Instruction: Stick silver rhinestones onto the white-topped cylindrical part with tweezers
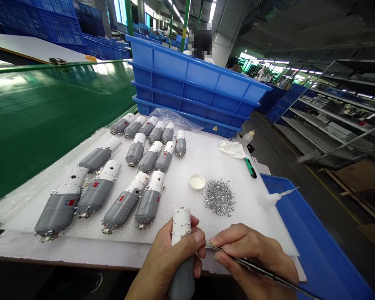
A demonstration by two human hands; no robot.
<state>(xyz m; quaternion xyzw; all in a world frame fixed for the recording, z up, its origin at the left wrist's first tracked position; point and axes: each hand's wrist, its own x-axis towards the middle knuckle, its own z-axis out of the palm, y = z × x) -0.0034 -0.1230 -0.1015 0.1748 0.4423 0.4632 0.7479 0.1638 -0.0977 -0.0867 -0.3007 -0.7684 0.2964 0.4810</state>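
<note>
My left hand (pixel 171 254) is wrapped round a grey and white cylindrical model (pixel 181 221), its white end pointing up and away at the table's front edge. In my right hand (pixel 253 250) are thin metal tweezers (pixel 268 274), pinched between thumb and fingers, their tip close to the fingers of my left hand beside the model. Whether the tip holds anything is too small to tell. Beyond my hands lie a heap of small silvery pieces (pixel 219 197) and a round white lid (pixel 196 182). Several similar grey and white models (pixel 93 192) lie in rows to the left.
Stacked blue crates (pixel 190 83) stand at the table's back, with a person behind them. On the right are a white cloth (pixel 233 149), a green tool (pixel 250 168), a white bottle (pixel 273 199) and a blue bin (pixel 315 246). A green surface (pixel 65 100) runs along the left.
</note>
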